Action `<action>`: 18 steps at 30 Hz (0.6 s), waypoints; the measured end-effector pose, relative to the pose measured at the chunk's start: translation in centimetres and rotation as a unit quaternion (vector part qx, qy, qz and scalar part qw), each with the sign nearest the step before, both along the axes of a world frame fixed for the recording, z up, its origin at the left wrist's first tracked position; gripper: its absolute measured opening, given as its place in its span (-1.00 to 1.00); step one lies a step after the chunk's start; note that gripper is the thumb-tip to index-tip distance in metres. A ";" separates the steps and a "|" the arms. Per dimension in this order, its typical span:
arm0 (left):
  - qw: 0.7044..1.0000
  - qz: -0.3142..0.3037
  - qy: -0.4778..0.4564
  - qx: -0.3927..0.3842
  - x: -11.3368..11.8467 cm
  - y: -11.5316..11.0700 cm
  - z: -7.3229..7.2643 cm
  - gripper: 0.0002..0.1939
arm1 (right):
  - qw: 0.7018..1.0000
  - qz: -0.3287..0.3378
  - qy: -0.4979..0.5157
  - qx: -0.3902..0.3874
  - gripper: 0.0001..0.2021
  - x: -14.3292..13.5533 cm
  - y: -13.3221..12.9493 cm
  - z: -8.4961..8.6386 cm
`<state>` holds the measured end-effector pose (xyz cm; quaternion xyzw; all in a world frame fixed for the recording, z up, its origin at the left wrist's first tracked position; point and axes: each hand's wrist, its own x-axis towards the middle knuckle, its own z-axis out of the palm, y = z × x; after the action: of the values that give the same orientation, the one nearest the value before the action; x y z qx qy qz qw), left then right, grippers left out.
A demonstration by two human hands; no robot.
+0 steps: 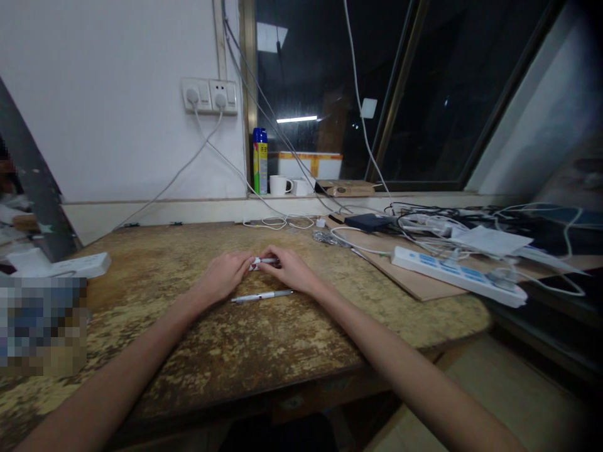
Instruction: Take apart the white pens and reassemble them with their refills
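My left hand (226,273) and my right hand (288,269) meet over the middle of the worn wooden table (198,364). Between their fingertips is a small white object with dark or reddish marks (255,263), which the left fingers pinch at its left end. A slim grey pen-like piece (269,260) runs from it under the right fingers, which are closed round it. Just nearer to me, a silver-white pen (262,296) lies on the table, its right end close to my right wrist.
At the right, a white power strip (456,275) lies partly on a brown board (400,276), with tangled cables behind. Another power strip (85,265) is at the left. A mug (279,185) and a spray can (260,162) stand on the windowsill.
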<state>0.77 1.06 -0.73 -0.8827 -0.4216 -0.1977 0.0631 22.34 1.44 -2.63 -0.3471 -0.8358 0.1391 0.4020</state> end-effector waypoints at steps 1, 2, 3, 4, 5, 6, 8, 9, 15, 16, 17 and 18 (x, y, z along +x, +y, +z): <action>1.000 -0.001 -0.003 -0.002 0.0 0.0 0.0 -0.58 | 1.000 -0.005 -0.009 -0.010 -0.78 0.0 0.0 0.1; 1.000 -0.001 -0.004 -0.002 0.0 0.0 0.0 -0.59 | 1.000 -0.010 -0.019 -0.016 -0.74 0.0 -0.1 0.1; 1.000 -0.002 -0.005 -0.002 0.0 0.0 0.0 -0.59 | 0.999 -0.013 -0.025 -0.018 -0.73 -0.1 -0.1 0.1; 1.000 -0.003 -0.006 -0.001 0.0 0.0 0.0 -0.60 | 1.000 -0.012 -0.025 -0.015 -0.75 -0.1 -0.1 0.2; 1.000 -0.004 -0.006 -0.001 0.0 0.0 0.0 -0.61 | 1.000 -0.010 -0.018 -0.010 -0.80 -0.1 -0.1 0.2; 1.000 -0.007 -0.006 -0.001 0.0 0.0 0.0 -0.61 | 1.000 -0.006 -0.005 -0.006 -0.83 -0.1 -0.1 0.2; 1.000 -0.015 -0.004 0.002 -0.1 0.0 0.0 -0.62 | 1.000 0.000 0.014 -0.007 -0.81 -0.2 -0.1 0.1; 1.000 -0.017 -0.003 0.003 -0.1 0.0 0.0 -0.62 | 1.000 0.001 0.018 -0.015 -0.79 -0.2 -0.1 0.1; 1.000 -0.005 -0.019 -0.014 -0.1 0.0 -0.1 -0.59 | 0.999 0.011 0.018 -0.050 -0.71 0.0 0.0 0.0; 0.999 -0.010 -0.026 -0.020 -0.1 0.1 -0.1 -0.59 | 0.999 0.013 0.025 -0.039 -0.76 0.1 0.1 0.0; 0.999 -0.015 -0.034 -0.028 -0.2 0.1 -0.1 -0.59 | 0.999 0.014 0.033 -0.029 -0.81 0.1 0.2 0.0; 0.998 -0.020 -0.043 -0.035 -0.2 0.2 -0.2 -0.60 | 0.999 0.017 0.039 -0.023 -0.84 0.2 0.3 0.0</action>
<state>0.57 1.27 -0.92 -0.8831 -0.4133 -0.2220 0.0101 22.52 1.79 -2.60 -0.3364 -0.8218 0.1780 0.4240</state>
